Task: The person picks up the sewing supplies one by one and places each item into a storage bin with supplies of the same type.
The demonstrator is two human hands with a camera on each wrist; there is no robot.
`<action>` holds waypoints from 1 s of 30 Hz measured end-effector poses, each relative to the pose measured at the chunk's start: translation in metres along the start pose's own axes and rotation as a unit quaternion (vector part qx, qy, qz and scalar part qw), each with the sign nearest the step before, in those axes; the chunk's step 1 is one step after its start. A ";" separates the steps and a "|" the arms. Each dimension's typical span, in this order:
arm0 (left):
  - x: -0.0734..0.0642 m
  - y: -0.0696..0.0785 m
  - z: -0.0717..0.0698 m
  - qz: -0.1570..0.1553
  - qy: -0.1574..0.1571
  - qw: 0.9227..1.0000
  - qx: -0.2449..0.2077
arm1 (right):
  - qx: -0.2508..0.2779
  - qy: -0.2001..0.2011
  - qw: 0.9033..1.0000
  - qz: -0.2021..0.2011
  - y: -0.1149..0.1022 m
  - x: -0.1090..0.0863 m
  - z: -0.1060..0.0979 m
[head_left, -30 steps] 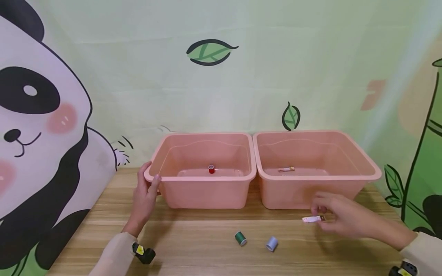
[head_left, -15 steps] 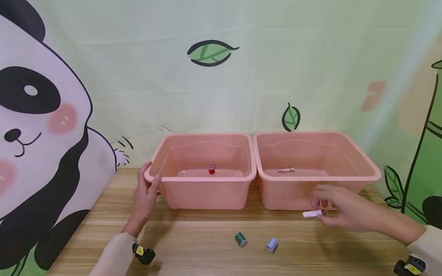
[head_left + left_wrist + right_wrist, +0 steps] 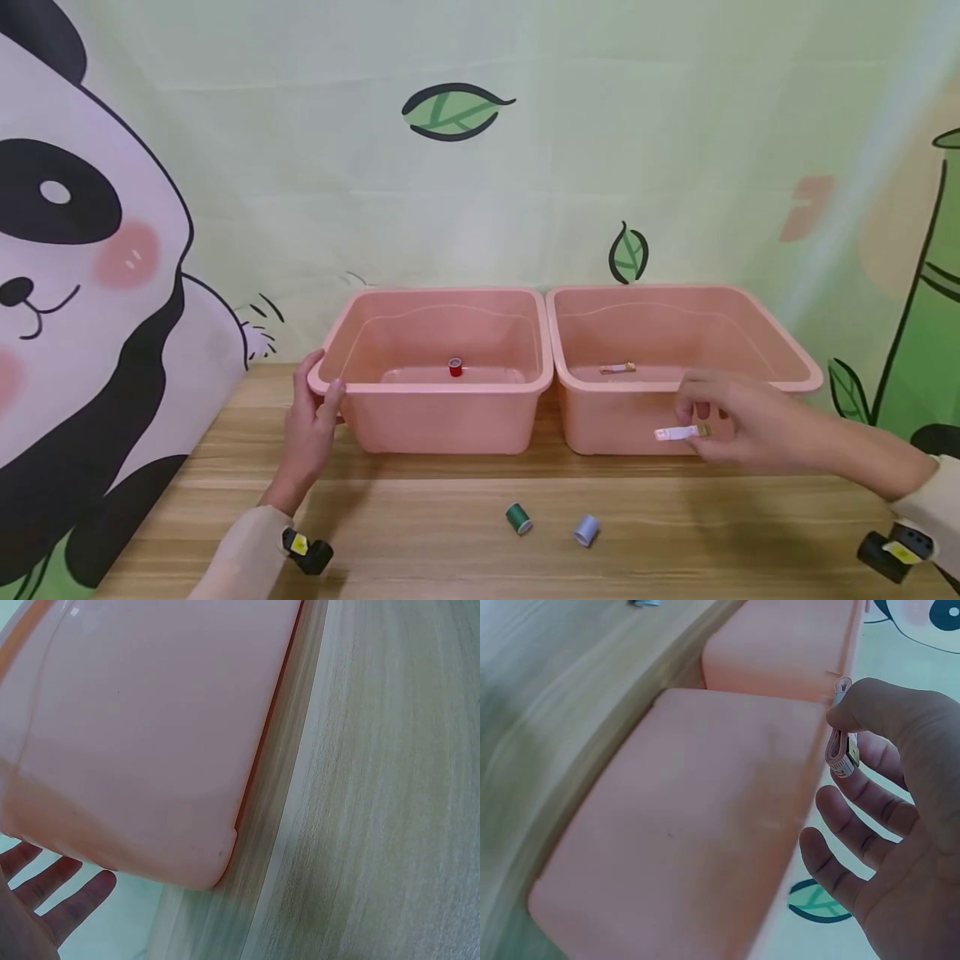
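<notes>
My right hand (image 3: 757, 421) pinches a folded tape measure (image 3: 678, 432) between thumb and index finger, in front of the right pink bin (image 3: 660, 417). In the right wrist view, the tape measure (image 3: 843, 754) shows its folded white layers and a metal end; the other fingers are spread. My left hand (image 3: 311, 421) holds the front left corner of the left pink bin (image 3: 442, 421) by its rim. A red thread spool (image 3: 455, 367) is inside that bin. Another small folded strip (image 3: 617, 367), like the held tape, lies in the right bin.
A green thread spool (image 3: 518, 518) and a pale blue thread spool (image 3: 587, 530) lie on the wooden table (image 3: 420, 533) in front of the bins. Behind the bins hangs a printed cloth (image 3: 300, 167) with a panda and leaves.
My right hand has lifted the tape measure from low over the table to the height of the right bin's front wall. The left hand keeps its place on the left bin.
</notes>
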State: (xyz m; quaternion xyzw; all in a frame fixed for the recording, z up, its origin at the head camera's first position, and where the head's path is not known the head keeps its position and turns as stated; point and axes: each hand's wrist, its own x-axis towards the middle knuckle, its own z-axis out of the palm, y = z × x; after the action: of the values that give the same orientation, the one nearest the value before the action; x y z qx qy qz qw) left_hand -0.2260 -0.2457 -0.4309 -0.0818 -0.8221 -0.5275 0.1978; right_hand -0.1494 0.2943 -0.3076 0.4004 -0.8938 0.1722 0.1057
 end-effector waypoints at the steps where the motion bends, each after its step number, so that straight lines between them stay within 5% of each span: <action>1: 0.000 0.000 0.000 0.000 0.001 1.000 0.000 | -0.003 0.003 1.000 -0.004 0.000 0.002 -0.002; 20: 0.000 -0.002 0.000 -0.001 0.003 1.000 0.002 | -0.019 0.042 0.997 -0.058 0.021 0.040 -0.043; 25: 0.000 -0.002 0.000 0.002 0.004 1.000 -0.001 | -0.023 0.028 0.998 -0.044 0.024 0.048 -0.047; 30: 0.000 -0.003 0.000 0.006 0.003 1.000 -0.001 | -0.014 -0.010 1.000 0.019 0.025 0.054 -0.052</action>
State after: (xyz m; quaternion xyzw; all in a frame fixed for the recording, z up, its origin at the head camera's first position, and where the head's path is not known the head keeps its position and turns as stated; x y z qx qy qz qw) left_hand -0.2270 -0.2469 -0.4331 -0.0852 -0.8208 -0.5270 0.2033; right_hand -0.2012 0.2934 -0.2483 0.3835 -0.9045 0.1580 0.0991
